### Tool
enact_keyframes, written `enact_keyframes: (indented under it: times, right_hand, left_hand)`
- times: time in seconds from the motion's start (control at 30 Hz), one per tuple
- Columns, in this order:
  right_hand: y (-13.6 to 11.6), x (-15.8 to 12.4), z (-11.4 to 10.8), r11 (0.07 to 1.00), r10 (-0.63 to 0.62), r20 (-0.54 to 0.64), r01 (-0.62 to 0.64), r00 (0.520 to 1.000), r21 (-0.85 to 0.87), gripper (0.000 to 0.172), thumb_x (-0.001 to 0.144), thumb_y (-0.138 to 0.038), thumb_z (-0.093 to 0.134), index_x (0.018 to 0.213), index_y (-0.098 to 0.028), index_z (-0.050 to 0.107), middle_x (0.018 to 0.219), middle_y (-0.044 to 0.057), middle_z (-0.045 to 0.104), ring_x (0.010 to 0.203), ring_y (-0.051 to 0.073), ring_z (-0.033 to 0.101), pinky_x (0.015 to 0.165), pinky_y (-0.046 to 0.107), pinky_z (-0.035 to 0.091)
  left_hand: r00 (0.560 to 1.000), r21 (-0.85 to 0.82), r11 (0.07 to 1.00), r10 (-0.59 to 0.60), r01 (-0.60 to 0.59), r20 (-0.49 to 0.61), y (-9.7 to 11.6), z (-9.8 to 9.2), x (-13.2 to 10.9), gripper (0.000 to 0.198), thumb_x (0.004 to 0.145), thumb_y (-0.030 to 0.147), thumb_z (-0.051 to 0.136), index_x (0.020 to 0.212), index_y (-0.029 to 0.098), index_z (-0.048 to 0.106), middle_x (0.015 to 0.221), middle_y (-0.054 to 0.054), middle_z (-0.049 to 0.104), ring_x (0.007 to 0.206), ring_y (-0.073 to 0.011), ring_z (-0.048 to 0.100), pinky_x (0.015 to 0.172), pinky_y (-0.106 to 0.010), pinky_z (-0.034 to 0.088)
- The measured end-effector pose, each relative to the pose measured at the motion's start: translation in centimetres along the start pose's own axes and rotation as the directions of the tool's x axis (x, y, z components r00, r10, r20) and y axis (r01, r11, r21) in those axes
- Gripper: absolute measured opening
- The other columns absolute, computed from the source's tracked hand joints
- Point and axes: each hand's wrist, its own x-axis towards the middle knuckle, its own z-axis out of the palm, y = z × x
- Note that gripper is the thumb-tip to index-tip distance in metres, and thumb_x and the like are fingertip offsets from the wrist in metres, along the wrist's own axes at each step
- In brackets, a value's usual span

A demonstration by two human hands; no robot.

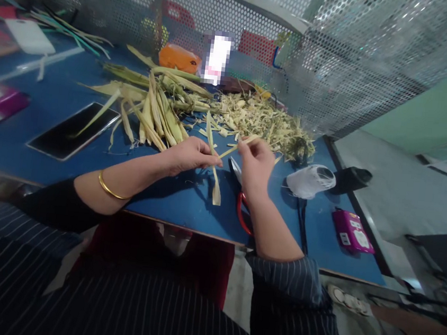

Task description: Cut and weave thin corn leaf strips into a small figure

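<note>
My left hand [192,157] pinches a pale strip of corn husk [215,185], which hangs down below my fingers and sticks up above them. A second narrow strip [228,152] stretches from that pinch across to my right hand [256,163], whose fingers are closed on its other end. Whether the two strips are joined is too small to tell. Under my right hand lie scissors with red handles [241,212], partly hidden by the wrist. A bundle of long corn husks [159,113] rests beyond my left hand, and a heap of shredded husk [264,119] lies behind my right.
A black phone [74,130] lies at left with a husk strip across it. White thread [310,181], a dark spool [353,180] and a purple packet [353,232] stand at right. A perforated metal panel [239,14] borders the blue table [187,206]. Someone's foot [347,299] shows at lower right.
</note>
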Motion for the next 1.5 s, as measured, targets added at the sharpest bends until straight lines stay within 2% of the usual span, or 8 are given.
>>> enact_keyframes:
  times: [0.17, 0.3, 0.43, 0.8, 1.13, 1.27, 1.37, 1.5]
  right_hand:
    - [-1.9, 0.0, -1.1, 0.898, -0.358, 0.112, 0.375, 0.927, -0.231, 0.022, 0.086, -0.04, 0.059, 0.092, -0.021, 0.069, 0.104, 0.009, 0.066, 0.106, 0.024, 0.058, 0.095, 0.043, 0.042]
    - [-2.1, -0.7, -0.2, 0.989, -0.141, 0.46, 0.146, 0.877, 0.025, 0.019, 0.083, -0.033, 0.062, 0.069, -0.019, 0.064, 0.066, 0.0, 0.061, 0.061, 0.014, 0.057, 0.065, 0.03, 0.046]
    - [-1.4, -1.0, 0.2, 0.991, -0.004, 0.382, -0.047, 0.924, 0.122, 0.02, 0.08, -0.032, 0.065, 0.067, -0.02, 0.057, 0.055, -0.005, 0.052, 0.051, 0.01, 0.046, 0.053, 0.026, 0.037]
    - [-1.9, -1.9, 0.8, 0.977, -0.207, 0.19, 0.212, 0.96, -0.003, 0.023, 0.079, -0.02, 0.06, 0.062, -0.02, 0.044, 0.063, -0.005, 0.043, 0.063, 0.011, 0.043, 0.063, 0.027, 0.036]
    - [-0.8, 0.0, -0.2, 0.887, -0.429, 0.07, 0.435, 0.901, -0.155, 0.012, 0.089, -0.032, 0.056, 0.083, -0.022, 0.06, 0.092, 0.004, 0.062, 0.094, 0.018, 0.058, 0.087, 0.036, 0.045]
    - [0.0, 0.8, -0.7, 0.991, -0.131, -0.204, 0.13, 0.97, -0.019, 0.026, 0.085, -0.045, 0.059, 0.098, -0.022, 0.06, 0.096, 0.005, 0.061, 0.089, 0.017, 0.059, 0.081, 0.034, 0.047]
    - [0.1, 0.5, -0.1, 0.928, 0.243, 0.132, -0.27, 0.961, 0.255, 0.036, 0.078, -0.055, 0.064, 0.084, -0.019, 0.06, 0.073, -0.001, 0.057, 0.061, 0.011, 0.054, 0.061, 0.027, 0.045]
    - [-0.7, -0.5, 0.7, 0.864, 0.242, 0.415, -0.389, 0.877, 0.318, 0.036, 0.07, -0.053, 0.072, 0.071, -0.018, 0.064, 0.054, -0.005, 0.049, 0.051, 0.008, 0.047, 0.054, 0.024, 0.041]
  left_hand:
    - [0.993, 0.034, 0.997, 0.071, -0.075, 0.093, 0.0, -0.1, -0.2, 0.029, 0.079, 0.037, 0.064, 0.061, 0.014, 0.065, 0.053, 0.001, 0.049, 0.047, -0.0066, 0.034, 0.047, -0.024, 0.022]
    - [0.991, 0.136, 0.987, 0.068, -0.083, 0.112, 0.0, 0.3, -0.4, 0.036, 0.079, 0.034, 0.061, 0.05, 0.015, 0.054, 0.046, 0.003, 0.038, 0.046, -0.0072, 0.03, 0.049, -0.025, 0.021]
    - [0.993, 0.101, 0.99, 0.091, -0.099, 0.078, 0.3, 0.6, -0.6, 0.035, 0.079, 0.034, 0.061, 0.051, 0.015, 0.051, 0.049, 0.004, 0.039, 0.048, -0.0071, 0.03, 0.05, -0.024, 0.022]
    - [0.98, 0.261, 0.95, 0.138, -0.172, 0.143, 0.2, 1.0, -0.6, 0.025, 0.074, 0.026, 0.056, 0.052, 0.014, 0.057, 0.044, 0.006, 0.036, 0.045, -0.0067, 0.032, 0.047, -0.022, 0.024]
    - [0.993, -0.171, 0.985, 0.012, 0.008, 0.117, 0.0, 0.7, -0.3, 0.027, 0.084, 0.037, 0.06, 0.078, 0.012, 0.071, 0.058, 0.0, 0.053, 0.047, -0.0057, 0.04, 0.045, -0.02, 0.027]
    - [0.997, -0.299, 0.952, -0.048, 0.066, 0.068, 0.3, 0.3, -0.1, 0.037, 0.088, 0.046, 0.056, 0.082, 0.013, 0.072, 0.064, -0.003, 0.056, 0.048, -0.0063, 0.043, 0.042, -0.02, 0.027]
    - [0.998, -0.297, 0.953, -0.042, 0.054, 0.044, 0.2, 0.3, -0.1, 0.035, 0.084, 0.046, 0.061, 0.076, 0.014, 0.07, 0.064, -0.003, 0.058, 0.047, -0.0061, 0.044, 0.041, -0.02, 0.028]
    - [0.999, -0.173, 0.984, -0.047, 0.05, 0.024, -0.1, 0.5, -0.3, 0.031, 0.076, 0.04, 0.07, 0.062, 0.013, 0.065, 0.061, -0.003, 0.06, 0.047, -0.0058, 0.046, 0.043, -0.019, 0.032]
